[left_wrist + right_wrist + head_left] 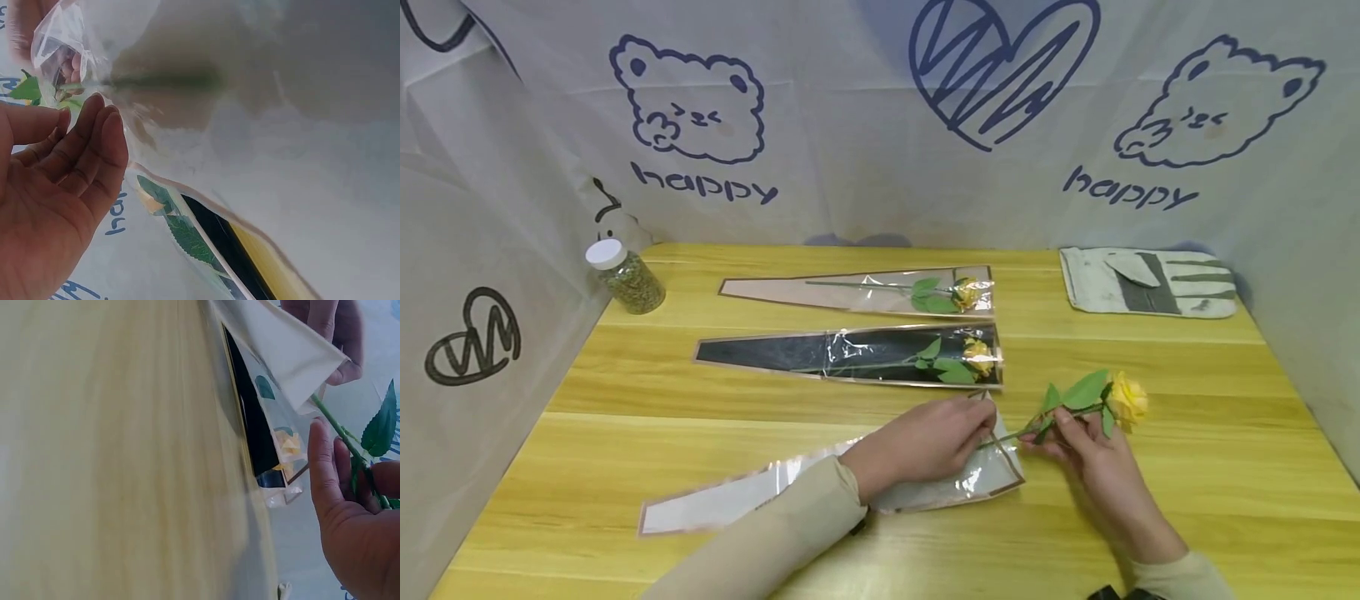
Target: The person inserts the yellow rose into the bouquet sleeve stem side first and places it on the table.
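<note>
A white, clear-fronted flower sleeve point(700, 510) lies slanted near the front of the table. At its wide end my left hand point(928, 446) pinches the mouth edge; in the left wrist view clear film point(69, 47) bulges up beside my fingertips. My right hand point(1101, 467) holds a yellow rose point(1127, 400) by its stem, just below the bloom and green leaves point(1086, 390). The stem point(337, 427) runs leftward into the sleeve's mouth, and its lower part shows blurred through the film in the left wrist view. The bloom is outside, to the right.
Behind lie a black sleeve point(760, 348) and a pale pink sleeve point(775, 288), each with a yellow rose inside. A jar point(634, 283) with a white lid stands back left. A white and grey glove point(1150, 283) lies back right. Cloth walls border the wooden table point(1187, 517).
</note>
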Tool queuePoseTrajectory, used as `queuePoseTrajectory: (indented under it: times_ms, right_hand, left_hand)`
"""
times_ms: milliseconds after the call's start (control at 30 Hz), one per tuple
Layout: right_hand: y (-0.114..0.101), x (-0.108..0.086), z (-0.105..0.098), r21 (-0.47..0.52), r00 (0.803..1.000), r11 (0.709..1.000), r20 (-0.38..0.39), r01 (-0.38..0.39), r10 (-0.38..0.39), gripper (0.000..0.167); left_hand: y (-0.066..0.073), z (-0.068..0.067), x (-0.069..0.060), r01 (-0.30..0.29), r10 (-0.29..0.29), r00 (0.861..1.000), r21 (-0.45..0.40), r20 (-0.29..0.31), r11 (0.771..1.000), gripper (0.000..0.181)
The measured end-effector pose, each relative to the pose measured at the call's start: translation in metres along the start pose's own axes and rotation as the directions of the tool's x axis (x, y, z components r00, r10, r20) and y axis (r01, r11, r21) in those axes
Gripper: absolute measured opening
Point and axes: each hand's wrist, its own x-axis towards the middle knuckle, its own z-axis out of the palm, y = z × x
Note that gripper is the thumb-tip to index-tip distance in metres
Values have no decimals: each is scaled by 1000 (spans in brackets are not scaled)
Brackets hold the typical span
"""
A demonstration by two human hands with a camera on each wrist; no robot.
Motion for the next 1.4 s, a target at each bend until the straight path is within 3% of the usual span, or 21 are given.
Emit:
queuePoseTrajectory:
  times_ms: [167,333,433,533,633,700,800,967,1167,1300,1400]
  right_hand:
    - [-3,-1,1,-120,995,993,-99,-9,-2,15]
    - [0,1,0,-274,997,961,-55,27,-44,12]
    - [2,2,2,-287,998,958,-55,14,-31,12]
    - [4,2,5,-186,996,983,-94,-13,-5,16]
    - [6,1,7,2,989,1000,-147,-7,7,23]
    - [6,0,7,120,985,993,-170,7,13,20]
    - [6,-1,7,214,986,977,-168,18,18,14]
    - [5,1,5,266,992,964,-127,6,28,15]
    - [5,4,4,395,988,918,-153,27,36,24]
    - [4,5,4,365,984,929,-179,60,7,33]
    - [3,5,4,335,983,940,-185,61,2,27]
  left_hand:
    - [-1,0,1,2,-2,1000,-20,3,1000,7]
    - [-1,0,2,-44,43,999,-38,-34,998,7]
    - [0,0,3,-65,63,997,-49,-48,997,6]
    - [0,-1,4,-75,73,996,-54,-50,996,5]
    - [1,-1,4,-75,72,996,-58,-46,995,6]
    - [1,-1,5,-72,70,997,-60,-42,996,6]
    - [1,-2,6,-63,61,998,-60,-34,996,5]
    - [2,-3,7,-66,65,998,-56,-27,996,5]
    - [3,-3,8,-76,75,997,-33,-22,997,5]
    - [3,-2,8,-83,83,996,-20,-17,996,6]
    - [3,-2,8,-93,93,996,-8,-15,996,6]
